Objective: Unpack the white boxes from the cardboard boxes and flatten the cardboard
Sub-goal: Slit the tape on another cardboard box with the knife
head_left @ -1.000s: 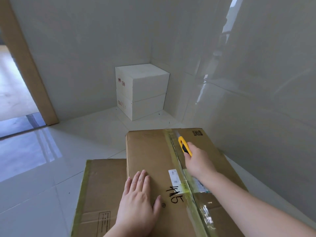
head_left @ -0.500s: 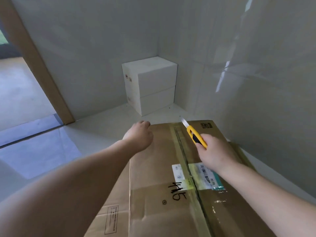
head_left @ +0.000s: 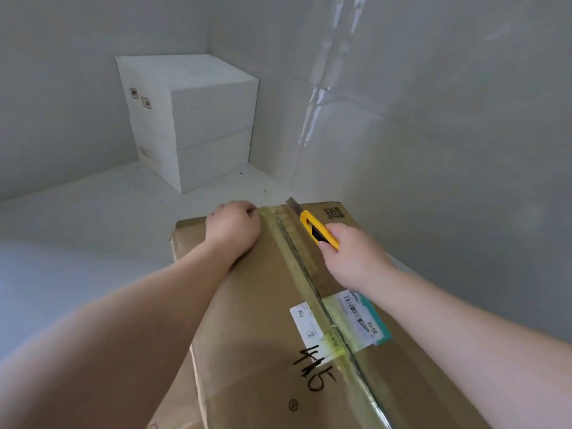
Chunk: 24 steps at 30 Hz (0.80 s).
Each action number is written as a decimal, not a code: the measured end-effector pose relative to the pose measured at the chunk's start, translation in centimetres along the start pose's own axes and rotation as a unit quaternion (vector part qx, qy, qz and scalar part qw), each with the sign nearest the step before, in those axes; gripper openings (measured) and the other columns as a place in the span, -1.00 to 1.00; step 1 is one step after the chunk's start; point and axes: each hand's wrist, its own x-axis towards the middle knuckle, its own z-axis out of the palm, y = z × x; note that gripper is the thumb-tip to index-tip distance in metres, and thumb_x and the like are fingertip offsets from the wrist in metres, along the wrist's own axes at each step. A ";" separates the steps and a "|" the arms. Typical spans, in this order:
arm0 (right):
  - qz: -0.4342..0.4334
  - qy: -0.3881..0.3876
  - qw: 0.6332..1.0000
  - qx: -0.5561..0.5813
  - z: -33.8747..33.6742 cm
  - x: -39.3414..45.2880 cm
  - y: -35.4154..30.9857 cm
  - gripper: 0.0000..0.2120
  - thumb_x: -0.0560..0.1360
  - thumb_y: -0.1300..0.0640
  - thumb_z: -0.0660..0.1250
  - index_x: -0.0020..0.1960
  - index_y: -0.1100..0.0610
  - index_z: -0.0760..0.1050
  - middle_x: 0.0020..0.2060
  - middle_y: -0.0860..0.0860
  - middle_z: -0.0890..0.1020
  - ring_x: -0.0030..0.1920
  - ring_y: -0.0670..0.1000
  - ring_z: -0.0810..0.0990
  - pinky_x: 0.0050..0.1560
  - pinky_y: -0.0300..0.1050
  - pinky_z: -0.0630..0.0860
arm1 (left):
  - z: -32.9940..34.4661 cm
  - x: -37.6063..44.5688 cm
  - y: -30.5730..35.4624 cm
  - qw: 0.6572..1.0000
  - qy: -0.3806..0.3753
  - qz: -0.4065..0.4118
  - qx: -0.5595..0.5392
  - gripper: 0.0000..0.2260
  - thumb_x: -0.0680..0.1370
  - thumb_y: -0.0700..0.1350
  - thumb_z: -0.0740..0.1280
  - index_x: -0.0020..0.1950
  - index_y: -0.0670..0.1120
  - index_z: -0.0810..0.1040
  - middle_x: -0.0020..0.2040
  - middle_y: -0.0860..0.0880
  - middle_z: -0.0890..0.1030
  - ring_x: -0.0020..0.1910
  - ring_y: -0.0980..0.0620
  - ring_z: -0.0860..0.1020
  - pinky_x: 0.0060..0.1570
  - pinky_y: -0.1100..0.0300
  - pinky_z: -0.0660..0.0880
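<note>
**Corner Station: Taped Box Under Knife**

Tiled walls close the far side and right; I see open floor (head_left: 77, 243) to the left. Two white boxes (head_left: 192, 119) stand stacked in the corner. Nearer me lies the cardboard box (head_left: 263, 305), its tape seam (head_left: 297, 258) running lengthwise. My left hand (head_left: 233, 230) curls over its far edge. My right hand (head_left: 356, 261) grips a yellow utility knife (head_left: 315, 227), blade at the seam's far end.
</note>
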 end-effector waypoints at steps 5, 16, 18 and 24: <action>-0.003 -0.027 1.000 -0.009 1.3 1.1 -2.2 -0.89 0.59 0.06 0.15 0.05 0.03 0.42 -0.28 -0.01 0.49 -0.31 0.09 0.50 -0.39 -0.16 0.37 | 0.5 0.3 -0.6 1.000 0.011 0.012 0.004 -0.74 0.61 -0.05 0.13 0.20 0.01 0.55 0.17 -0.06 0.59 0.19 -0.14 0.45 0.13 0.06 0.31; 0.015 -0.067 0.998 -0.010 1.6 1.4 -2.9 -0.72 0.62 0.09 0.13 0.28 0.13 0.41 -0.02 0.08 0.56 -0.15 0.09 0.56 -0.13 -0.06 0.54 | 0.4 0.0 -0.6 1.000 0.009 0.011 -0.010 -0.73 0.61 -0.09 0.15 0.24 -0.02 0.54 0.19 -0.06 0.58 0.22 -0.12 0.43 0.20 0.05 0.29; 0.015 -0.071 0.997 -0.008 1.6 0.6 -2.5 -0.73 0.62 0.09 0.13 0.27 0.13 0.40 -0.02 0.08 0.56 -0.17 0.10 0.56 -0.15 -0.06 0.54 | 0.4 -0.1 -0.6 1.000 0.010 0.013 -0.007 -0.73 0.61 -0.10 0.15 0.23 -0.02 0.55 0.18 -0.07 0.58 0.21 -0.12 0.43 0.19 0.05 0.29; 0.014 -0.074 0.997 -0.034 1.7 1.7 -2.8 -0.86 0.61 0.11 0.13 0.06 0.14 0.42 -0.26 0.05 0.46 -0.37 0.03 0.40 -0.42 -0.17 0.29 | 0.4 -0.4 -0.3 1.000 0.016 0.013 -0.009 -0.73 0.62 -0.10 0.14 0.23 -0.02 0.55 0.18 -0.06 0.58 0.21 -0.12 0.43 0.22 0.04 0.26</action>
